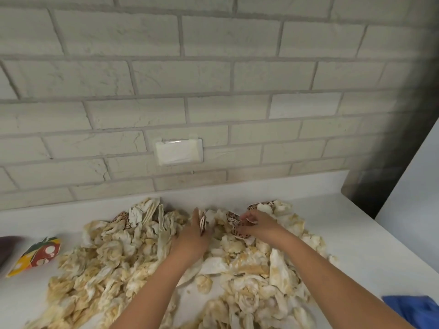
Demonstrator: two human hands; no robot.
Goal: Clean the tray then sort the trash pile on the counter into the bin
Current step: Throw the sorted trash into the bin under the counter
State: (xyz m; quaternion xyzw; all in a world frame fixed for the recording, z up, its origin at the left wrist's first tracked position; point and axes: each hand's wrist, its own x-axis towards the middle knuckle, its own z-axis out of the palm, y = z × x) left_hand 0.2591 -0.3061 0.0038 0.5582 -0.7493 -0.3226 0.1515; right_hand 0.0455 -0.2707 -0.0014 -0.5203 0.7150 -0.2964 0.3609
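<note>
While the trash pile (123,252) of stained napkins covers the counter (356,233), the left hand (193,236) clasps a thin patterned stack (202,225) and the right hand (257,225) pinches a spotted paper scrap (234,222) at its 12 o'clock edge, apparently separating printed pieces.

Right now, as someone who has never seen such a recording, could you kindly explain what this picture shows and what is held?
There is no machine here: a person wears a camera on the head, so the single picture looks down at their own two bare hands. On the white counter lies a big pile of crumpled, stained paper. The left hand grips a thin stack of paper pieces; the right hand pinches a spotted scrap. A colourful wrapper lies at the left, a blue cloth at the lower right.
</note>
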